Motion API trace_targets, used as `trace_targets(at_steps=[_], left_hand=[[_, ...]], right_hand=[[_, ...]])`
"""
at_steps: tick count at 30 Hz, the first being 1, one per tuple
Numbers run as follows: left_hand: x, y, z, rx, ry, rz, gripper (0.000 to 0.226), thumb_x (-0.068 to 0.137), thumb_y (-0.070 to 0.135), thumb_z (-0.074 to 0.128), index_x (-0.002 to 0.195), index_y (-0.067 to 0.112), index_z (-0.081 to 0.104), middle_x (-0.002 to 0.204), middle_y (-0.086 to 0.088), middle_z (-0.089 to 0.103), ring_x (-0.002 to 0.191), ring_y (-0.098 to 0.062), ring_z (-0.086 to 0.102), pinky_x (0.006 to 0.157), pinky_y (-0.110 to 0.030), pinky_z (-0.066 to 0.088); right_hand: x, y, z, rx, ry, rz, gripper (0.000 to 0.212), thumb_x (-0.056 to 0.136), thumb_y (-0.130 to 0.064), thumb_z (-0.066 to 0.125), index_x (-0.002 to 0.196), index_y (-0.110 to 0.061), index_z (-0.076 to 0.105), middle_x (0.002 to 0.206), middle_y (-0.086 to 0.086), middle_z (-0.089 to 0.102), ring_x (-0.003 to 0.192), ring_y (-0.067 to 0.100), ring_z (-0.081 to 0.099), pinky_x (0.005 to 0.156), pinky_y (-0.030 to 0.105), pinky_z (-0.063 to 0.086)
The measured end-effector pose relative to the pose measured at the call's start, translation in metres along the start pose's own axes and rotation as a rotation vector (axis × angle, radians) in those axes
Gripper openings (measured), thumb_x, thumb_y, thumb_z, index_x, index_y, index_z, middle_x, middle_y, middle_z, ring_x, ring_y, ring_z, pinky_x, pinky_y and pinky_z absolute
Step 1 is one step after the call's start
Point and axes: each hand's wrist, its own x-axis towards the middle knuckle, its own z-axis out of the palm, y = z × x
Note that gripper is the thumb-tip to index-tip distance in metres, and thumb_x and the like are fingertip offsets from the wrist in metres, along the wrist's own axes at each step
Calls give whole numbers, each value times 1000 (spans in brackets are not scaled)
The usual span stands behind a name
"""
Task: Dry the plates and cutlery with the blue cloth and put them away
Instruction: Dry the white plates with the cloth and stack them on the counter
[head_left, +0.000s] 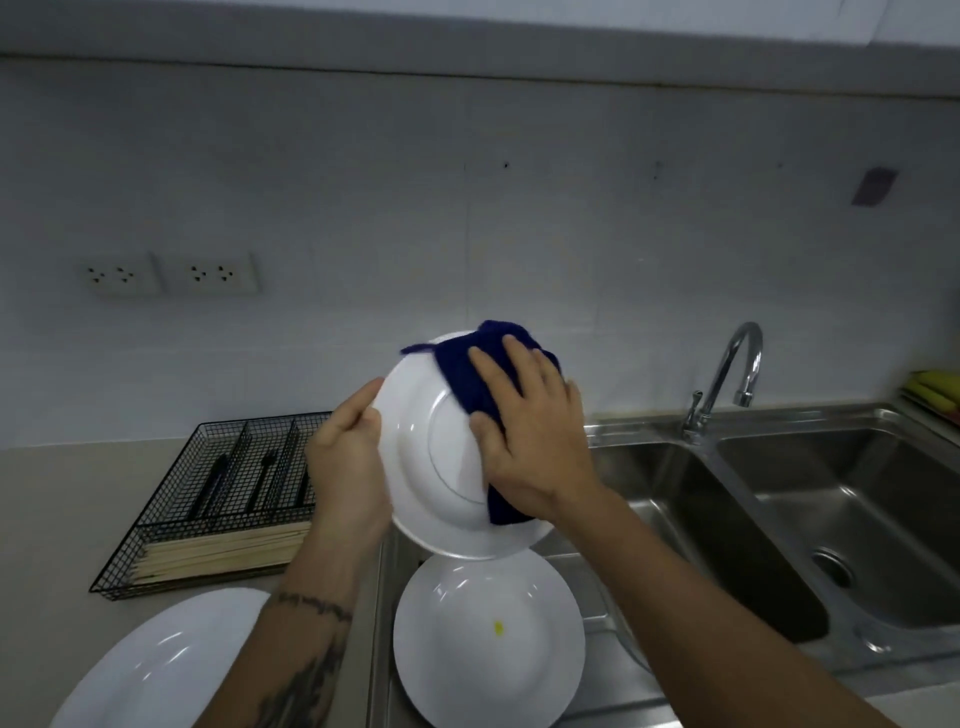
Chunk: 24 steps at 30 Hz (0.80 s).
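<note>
Right hand presses blue cloth on plate — left hand grips rim

Bare forearms, dark tattoos along the left forearm.

Brightness: you are looking at a dim, bluish-grey scene; the tiled wall is reading dull rather than white.
Glare: soft highlights are showing on the held plate, the lower plate and the tap; faint sheen is lying along the sink walls.
Shadows: they are staying weak and soft-edged; the sink basins are darkening toward their floors.
Blur: your left hand is smearing slightly; the wire tray is looking soft.
Distortion: the wide lens is bending the top ledge and the counter edges.
</note>
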Motion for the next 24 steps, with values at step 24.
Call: trace_targets(at_steps=[24], left_hand=[[2, -7, 31, 289, -276, 75, 42, 94, 2, 51, 114, 33, 71, 106, 6, 72, 95, -16, 69, 81, -35, 58]], right_hand=[[-1, 30, -24, 23, 16, 24, 61, 86, -41, 45, 146, -32, 46, 156, 1, 33, 138, 27, 31, 113, 48, 31]])
